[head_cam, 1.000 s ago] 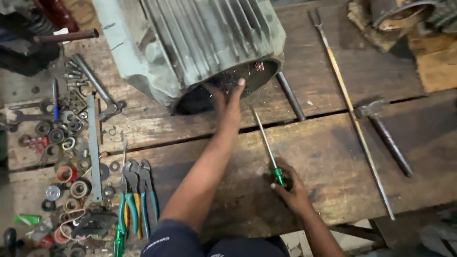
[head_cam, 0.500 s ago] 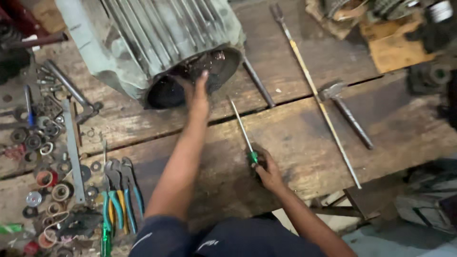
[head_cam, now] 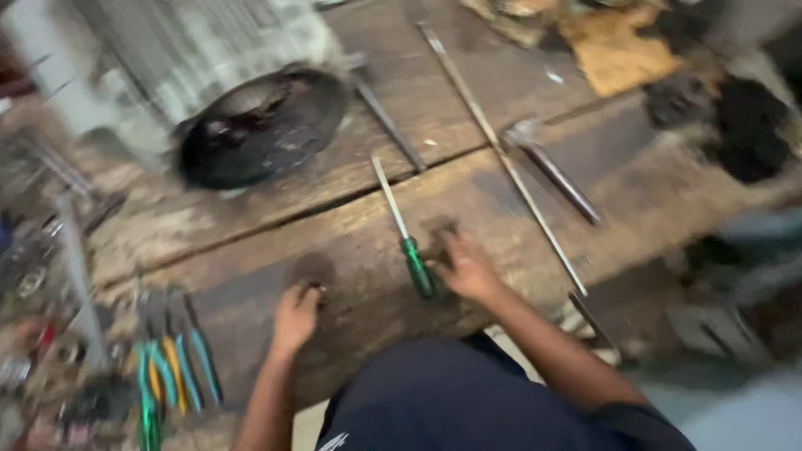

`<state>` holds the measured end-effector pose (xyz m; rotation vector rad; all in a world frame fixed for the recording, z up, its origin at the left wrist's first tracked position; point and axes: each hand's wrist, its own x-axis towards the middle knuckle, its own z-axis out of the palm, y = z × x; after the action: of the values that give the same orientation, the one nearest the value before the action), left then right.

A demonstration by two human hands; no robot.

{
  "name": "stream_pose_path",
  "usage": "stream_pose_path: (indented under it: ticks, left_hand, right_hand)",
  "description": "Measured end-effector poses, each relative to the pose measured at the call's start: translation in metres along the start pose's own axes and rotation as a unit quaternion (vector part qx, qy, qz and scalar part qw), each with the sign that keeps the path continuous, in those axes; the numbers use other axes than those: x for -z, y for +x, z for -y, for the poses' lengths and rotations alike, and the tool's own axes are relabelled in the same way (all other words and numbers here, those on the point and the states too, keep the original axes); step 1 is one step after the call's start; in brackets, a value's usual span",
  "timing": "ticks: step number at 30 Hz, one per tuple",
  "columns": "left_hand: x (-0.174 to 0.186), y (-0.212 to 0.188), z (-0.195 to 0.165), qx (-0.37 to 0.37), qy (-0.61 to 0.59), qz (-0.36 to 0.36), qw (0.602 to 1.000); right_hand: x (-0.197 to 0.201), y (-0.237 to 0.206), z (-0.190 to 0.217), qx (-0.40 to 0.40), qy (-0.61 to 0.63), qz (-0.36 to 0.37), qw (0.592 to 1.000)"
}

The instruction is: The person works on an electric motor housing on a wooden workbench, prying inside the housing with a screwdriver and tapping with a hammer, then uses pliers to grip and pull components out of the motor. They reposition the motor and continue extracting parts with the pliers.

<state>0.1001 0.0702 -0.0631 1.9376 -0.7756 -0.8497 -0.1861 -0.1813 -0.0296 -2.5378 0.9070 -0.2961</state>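
Observation:
My left hand (head_cam: 294,319) rests on the wooden bench (head_cam: 351,225) near its front edge, fingers curled under, with nothing seen in it. Flat on the bench lies my right hand (head_cam: 468,267), fingers apart, just right of a green-handled screwdriver (head_cam: 415,263). The screwdriver lies on the wood with its handle fully showing and its shaft pointing away from me. A large grey finned motor housing (head_cam: 209,83) lies on its side at the back left, its dark open end (head_cam: 263,129) facing me. The picture is blurred.
A long thin metal rod (head_cam: 501,154) runs diagonally across the bench, with a hammer (head_cam: 551,171) beside it and a short dark bar (head_cam: 388,125) by the housing. Pliers with coloured handles (head_cam: 171,372) and several small parts (head_cam: 42,276) lie at the left. Clutter fills the right side.
My left hand has come out of the housing's open end and down onto the bench. My right hand no longer grips the screwdriver. The view has swung right and closer.

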Motion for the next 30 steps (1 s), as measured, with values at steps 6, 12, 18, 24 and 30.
stream_pose_path:
  ticks: [6,12,18,24,30]
  left_hand:
    - [-0.049,-0.047,-0.041,-0.061,0.071,-0.225,0.970]
    - [0.008,-0.144,-0.085,0.279,0.219,-0.272,0.894]
    - [0.095,-0.198,-0.039,0.225,0.292,-0.383,0.847]
    - [0.162,-0.124,0.021,0.235,0.403,-0.391,0.794]
    - [0.194,-0.113,0.029,0.186,0.344,-0.347,0.852]
  right_hand:
    - [0.035,0.053,-0.061,0.151,0.052,0.000,0.987]
    - [0.041,0.096,-0.031,0.251,0.123,0.077,0.957]
    - [0.001,0.089,0.052,0.273,0.002,0.150,0.950]
    - [-0.038,0.059,0.102,0.306,-0.096,0.014,0.947]
    - [-0.012,0.052,0.087,0.218,-0.151,-0.049,0.963]
